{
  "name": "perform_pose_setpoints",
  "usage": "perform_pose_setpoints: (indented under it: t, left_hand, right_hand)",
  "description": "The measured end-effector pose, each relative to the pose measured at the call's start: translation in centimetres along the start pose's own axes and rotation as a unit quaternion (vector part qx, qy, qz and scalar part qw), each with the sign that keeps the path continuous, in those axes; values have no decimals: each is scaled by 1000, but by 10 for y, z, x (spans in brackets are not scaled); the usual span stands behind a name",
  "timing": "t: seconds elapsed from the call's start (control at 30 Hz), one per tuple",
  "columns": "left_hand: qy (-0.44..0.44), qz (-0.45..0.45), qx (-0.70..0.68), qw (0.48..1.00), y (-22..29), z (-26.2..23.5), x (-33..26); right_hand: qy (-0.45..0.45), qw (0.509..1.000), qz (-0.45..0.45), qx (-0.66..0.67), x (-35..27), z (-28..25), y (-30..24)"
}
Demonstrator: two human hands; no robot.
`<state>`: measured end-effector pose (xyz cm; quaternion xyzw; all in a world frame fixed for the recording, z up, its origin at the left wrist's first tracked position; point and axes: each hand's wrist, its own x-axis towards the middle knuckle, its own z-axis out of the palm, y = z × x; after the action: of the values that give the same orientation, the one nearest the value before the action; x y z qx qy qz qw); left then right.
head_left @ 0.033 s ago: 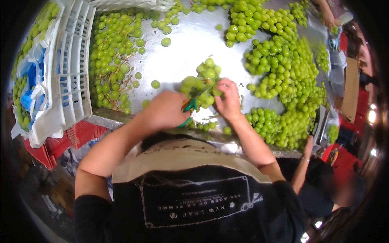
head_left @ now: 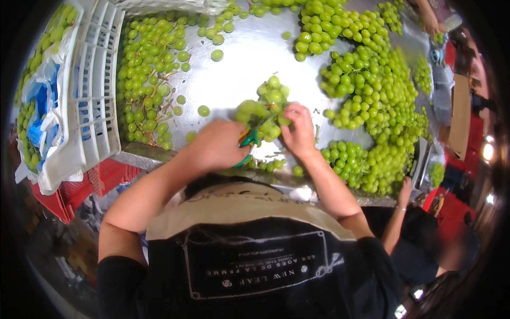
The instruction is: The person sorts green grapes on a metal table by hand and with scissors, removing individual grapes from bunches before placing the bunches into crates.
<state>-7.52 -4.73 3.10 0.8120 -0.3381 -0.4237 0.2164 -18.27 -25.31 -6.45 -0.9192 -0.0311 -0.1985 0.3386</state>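
Observation:
My left hand (head_left: pixel 222 143) is closed round the green handles of a pair of scissors (head_left: pixel 247 142). Part of the scissors is hidden by the hand, and the blades point toward a small bunch of green grapes (head_left: pixel 274 94). My right hand (head_left: pixel 298 130) grips that bunch from its right side, fingers bent against the berries. The bunch is held just above the metal table (head_left: pixel 239 69). Beneath it, near the table's front edge, lie several loose grapes (head_left: pixel 271 166) and a few stem bits.
Large grape bunches (head_left: pixel 366 95) are heaped on the right. Loose grapes and stems (head_left: pixel 146 80) cover the table's left side, beside a white slatted crate (head_left: pixel 98 90). A red crate (head_left: pixel 101 178) stands below the left edge. Another person's hand (head_left: pixel 405 192) rests at the right front corner.

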Motion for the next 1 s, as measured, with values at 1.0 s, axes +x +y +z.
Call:
perform_pose_setpoints:
  t: [1.0]
  left_hand:
    - [81,28,-60,994,6,19,-1]
  right_hand:
    - [26,1000,-5,8,2,4,-3]
